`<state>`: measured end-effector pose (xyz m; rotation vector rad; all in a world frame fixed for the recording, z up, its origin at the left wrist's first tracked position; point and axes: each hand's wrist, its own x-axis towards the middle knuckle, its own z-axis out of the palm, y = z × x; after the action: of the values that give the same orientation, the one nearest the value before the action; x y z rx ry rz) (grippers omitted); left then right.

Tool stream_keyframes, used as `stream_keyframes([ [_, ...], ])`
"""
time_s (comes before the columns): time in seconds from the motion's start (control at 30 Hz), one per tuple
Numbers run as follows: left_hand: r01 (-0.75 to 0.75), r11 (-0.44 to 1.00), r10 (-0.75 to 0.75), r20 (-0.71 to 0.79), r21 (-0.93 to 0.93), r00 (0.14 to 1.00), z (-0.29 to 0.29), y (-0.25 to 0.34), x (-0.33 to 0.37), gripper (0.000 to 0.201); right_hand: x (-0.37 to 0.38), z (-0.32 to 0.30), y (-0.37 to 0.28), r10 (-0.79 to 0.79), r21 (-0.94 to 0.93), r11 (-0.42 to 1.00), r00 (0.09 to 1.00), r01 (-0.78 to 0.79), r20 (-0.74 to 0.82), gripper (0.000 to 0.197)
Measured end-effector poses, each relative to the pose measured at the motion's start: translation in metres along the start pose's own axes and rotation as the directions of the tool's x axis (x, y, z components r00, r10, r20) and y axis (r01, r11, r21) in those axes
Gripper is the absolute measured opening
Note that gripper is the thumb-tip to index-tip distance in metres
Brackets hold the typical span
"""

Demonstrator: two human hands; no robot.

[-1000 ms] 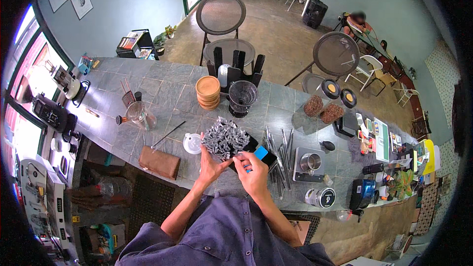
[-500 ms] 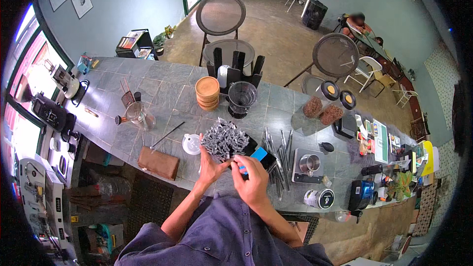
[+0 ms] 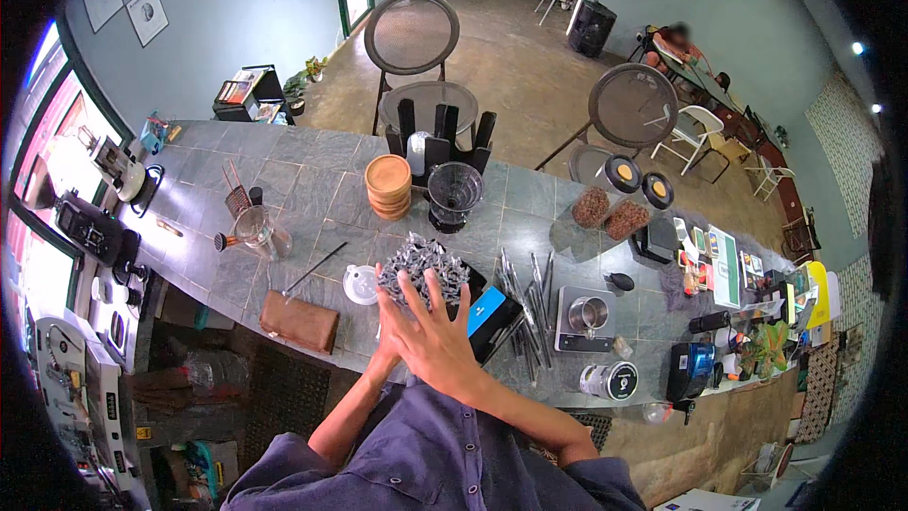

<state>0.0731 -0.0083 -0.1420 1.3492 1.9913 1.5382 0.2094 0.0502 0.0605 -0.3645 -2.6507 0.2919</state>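
A dense bunch of what look like wrapped black straws [image 3: 421, 263] stands at the counter's near middle, its crinkled grey ends facing up. My right hand [image 3: 433, 345] lies against its near side, fingers spread and straight. Behind it, my left hand [image 3: 383, 352] cups the bunch's left side, with most of its fingers hidden. More long, thin wrapped straws [image 3: 532, 317] lie loose to the right. Between them and my right hand is a black box with a blue panel [image 3: 486, 306]. A white round lid [image 3: 360, 285] sits just left of the bunch.
A brown pouch [image 3: 300, 320] and a thin dark stick lie left. Wooden coasters [image 3: 388, 187] and a dark dripper [image 3: 454, 194] stand beyond the bunch. To the right are a scale with a metal cup [image 3: 588, 314], a lidded jar [image 3: 610, 380] and bean jars [image 3: 610, 199].
My right hand has gone from a pinch beside the bunch to lying spread across its near side, covering much of my left hand. The view has shifted slightly.
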Motion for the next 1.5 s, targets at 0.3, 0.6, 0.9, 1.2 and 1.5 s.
stream_keyframes([
  [0.3,0.061,0.964,-0.078,-0.055,-0.258,0.995,0.001,0.033,0.016,0.143,-0.004,0.010,0.009,0.068,0.033,0.997,0.997,-0.066,-0.045,0.091],
  [0.6,0.112,0.987,-0.126,-0.131,-0.113,0.983,-0.008,0.066,0.026,0.143,-0.050,0.015,0.047,0.331,0.330,0.919,0.876,-0.215,-0.352,0.090],
  [0.9,0.173,0.973,-0.190,-0.103,-0.155,0.976,-0.002,0.070,0.025,0.147,-0.062,0.024,0.040,0.245,0.190,0.955,0.967,-0.227,-0.074,0.072],
  [1.2,0.140,0.990,-0.144,-0.164,-0.032,0.976,0.006,0.054,0.019,0.145,-0.112,0.024,0.158,0.721,0.337,0.692,0.586,-0.639,-0.370,0.015],
  [1.5,0.125,0.992,-0.127,-0.159,-0.022,0.979,0.006,0.065,0.024,0.143,-0.146,0.058,0.223,0.855,-0.101,0.499,0.508,-0.861,-0.105,0.021],
])
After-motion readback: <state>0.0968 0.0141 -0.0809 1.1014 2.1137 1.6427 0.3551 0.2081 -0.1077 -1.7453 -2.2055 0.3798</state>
